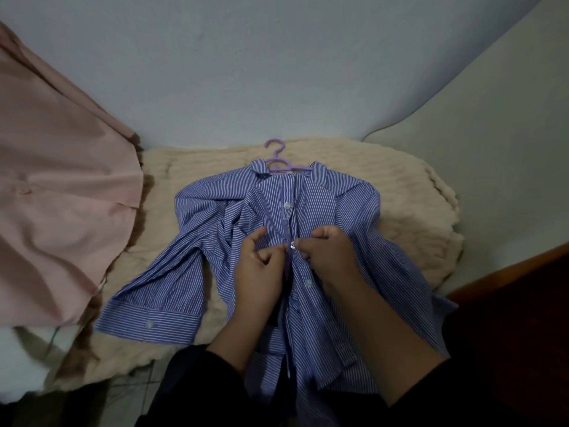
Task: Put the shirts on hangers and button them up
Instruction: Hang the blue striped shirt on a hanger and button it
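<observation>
A pale wall [277, 57] fills the frame from nine o'clock round to two. Below it, at the centre, lies a cream fuzzy blanket [412, 208], and at nine o'clock a pink shirt [61, 186] hangs or drapes down over the blanket's left edge. A dark wooden surface [523, 288] sits at four o'clock.

Spread on the blanket at the centre is the blue striped shirt [215, 226], collar toward twelve o'clock, its left-side sleeve stretched out toward eight with the cuff [154, 318] lying flat. A purple hanger [277, 158] sits inside the collar, hook pointing to twelve.

The left hand [258, 272] has its fingers curled, pinching the placket edge at the shirt's middle. The right hand [329, 251] pinches the opposite edge, fingertips meeting the left at a small button [292, 245]; in the dim light it seems only partly through its hole. One button [287, 205] above appears fastened; another [308, 283] below stands undone.
</observation>
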Tool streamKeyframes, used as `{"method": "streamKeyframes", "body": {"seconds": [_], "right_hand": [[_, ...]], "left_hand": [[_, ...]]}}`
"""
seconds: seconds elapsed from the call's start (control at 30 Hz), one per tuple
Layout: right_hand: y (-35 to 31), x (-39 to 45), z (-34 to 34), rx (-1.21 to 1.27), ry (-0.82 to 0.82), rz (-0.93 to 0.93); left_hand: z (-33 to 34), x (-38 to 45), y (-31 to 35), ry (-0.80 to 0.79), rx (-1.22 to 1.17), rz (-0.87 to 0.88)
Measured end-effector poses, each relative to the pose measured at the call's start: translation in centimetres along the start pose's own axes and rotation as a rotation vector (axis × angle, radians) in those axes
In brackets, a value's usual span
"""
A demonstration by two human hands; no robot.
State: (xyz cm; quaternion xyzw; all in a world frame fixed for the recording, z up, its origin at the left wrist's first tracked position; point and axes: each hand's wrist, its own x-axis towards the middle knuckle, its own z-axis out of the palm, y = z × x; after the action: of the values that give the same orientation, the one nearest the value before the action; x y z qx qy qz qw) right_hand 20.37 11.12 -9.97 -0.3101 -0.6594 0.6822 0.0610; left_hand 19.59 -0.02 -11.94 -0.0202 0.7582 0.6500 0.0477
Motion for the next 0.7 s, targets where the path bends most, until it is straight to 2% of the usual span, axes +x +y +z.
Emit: {"method": "streamKeyframes", "body": {"seconds": [0.2, 0.5, 0.7], "right_hand": [[0.2, -0.3, -0.2, 0.014, -0.005, -0.058], [0.3, -0.2, -0.3, -0.162, 0.012, -0.139], [1.0, 0.3, -0.5, -0.140, 0.042, -0.158]], "left_hand": [[0.2, -0.1, 0.5, -0.021, -0.118, -0.003], [0.7, 0.0, -0.6, 0.011, -0.030, 0.065], [0.7, 0.0, -0.6, -0.006, 0.001, 0.052]]}}
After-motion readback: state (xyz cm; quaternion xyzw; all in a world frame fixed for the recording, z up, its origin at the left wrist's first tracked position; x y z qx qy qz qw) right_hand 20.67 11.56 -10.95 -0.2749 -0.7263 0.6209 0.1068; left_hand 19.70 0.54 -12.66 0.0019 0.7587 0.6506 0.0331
